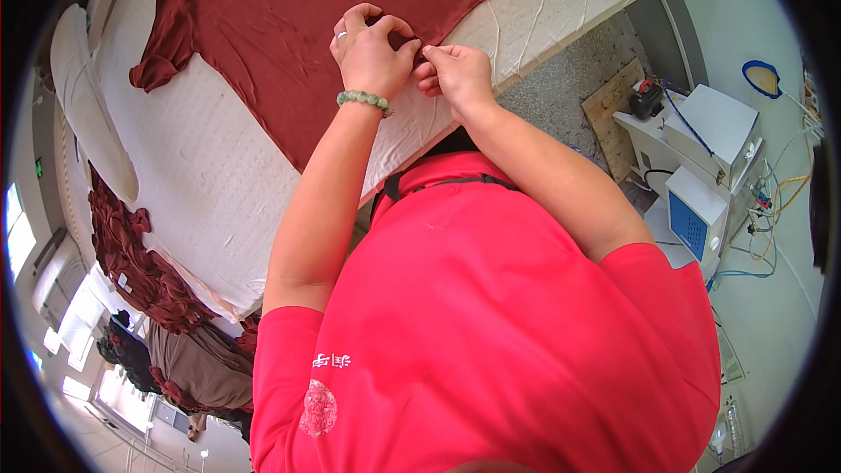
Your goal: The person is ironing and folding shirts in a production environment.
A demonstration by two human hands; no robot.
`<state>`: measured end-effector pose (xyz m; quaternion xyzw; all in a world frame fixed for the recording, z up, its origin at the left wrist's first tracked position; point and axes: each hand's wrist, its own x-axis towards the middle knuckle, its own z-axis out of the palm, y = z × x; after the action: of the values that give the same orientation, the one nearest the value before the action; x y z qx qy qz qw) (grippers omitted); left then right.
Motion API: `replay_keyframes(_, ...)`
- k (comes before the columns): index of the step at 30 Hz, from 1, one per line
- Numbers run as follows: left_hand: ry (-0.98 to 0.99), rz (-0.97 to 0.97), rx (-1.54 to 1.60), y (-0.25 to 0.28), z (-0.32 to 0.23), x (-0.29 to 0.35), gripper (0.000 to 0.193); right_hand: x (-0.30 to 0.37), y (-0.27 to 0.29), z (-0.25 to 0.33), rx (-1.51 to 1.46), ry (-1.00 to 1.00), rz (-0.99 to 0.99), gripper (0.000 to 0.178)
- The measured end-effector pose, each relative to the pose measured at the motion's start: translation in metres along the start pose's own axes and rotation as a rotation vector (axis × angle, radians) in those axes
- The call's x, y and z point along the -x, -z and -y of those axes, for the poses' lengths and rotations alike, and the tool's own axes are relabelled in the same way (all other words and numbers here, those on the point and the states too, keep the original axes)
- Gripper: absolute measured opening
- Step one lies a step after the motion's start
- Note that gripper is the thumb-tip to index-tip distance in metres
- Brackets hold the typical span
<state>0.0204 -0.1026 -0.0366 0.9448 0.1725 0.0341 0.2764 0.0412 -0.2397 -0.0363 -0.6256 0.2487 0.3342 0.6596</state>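
A dark red garment [263, 26] of thin, soft cloth lies spread over the white padded table [228, 140], with small creases across it. At its near edge my left hand [372, 57] is closed, thumb and forefinger pinching the cloth, the other fingers bent. It wears a ring and a green bead bracelet. Right beside it, my right hand [462, 77] is closed in a pinch at the same edge, its other fingers curled in over the table cover. The two sets of fingertips nearly touch. The bit of cloth between them is small and mostly hidden.
A white padded sleeve-shaped board [88, 105] stands at the left. Below it hang bunched dark red garments [140, 263] and a brown cloth [197, 359]. To the right are a white machine [710, 136] with cables, a blue-fronted box [692, 219] and a wooden board [613, 114].
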Motion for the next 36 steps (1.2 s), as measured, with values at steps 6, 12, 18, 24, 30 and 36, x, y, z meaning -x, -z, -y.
replay_keyframes(6, 0.022, -0.015, 0.028, -0.001, -0.006, 0.005, 0.022, 0.001, 0.009, 0.001, 0.085, -0.022, 0.050, 0.023)
replay_keyframes(12, 0.047, -0.050, 0.053, -0.004, -0.008, 0.012, 0.026, 0.003, 0.044, 0.017, 0.301, 0.023, 0.065, 0.025)
replay_keyframes(18, 0.070, -0.055, 0.047, -0.003, -0.013, 0.016, 0.026, -0.033, 0.086, 0.057, 0.491, 0.304, 0.091, 0.023)
replay_keyframes(24, 0.099, -0.048, 0.057, -0.005, -0.012, 0.018, 0.028, -0.108, 0.138, 0.141, 0.969, 0.887, -0.174, 0.032)
replay_keyframes(30, 0.085, -0.251, -0.095, -0.020, -0.041, 0.051, 0.049, -0.167, 0.176, 0.273, 1.406, 1.553, -0.144, 0.045)
replay_keyframes(36, 0.239, -0.158, -0.298, -0.051, -0.091, 0.076, 0.059, -0.235, 0.160, 0.352, 1.664, 1.709, -0.244, 0.055)
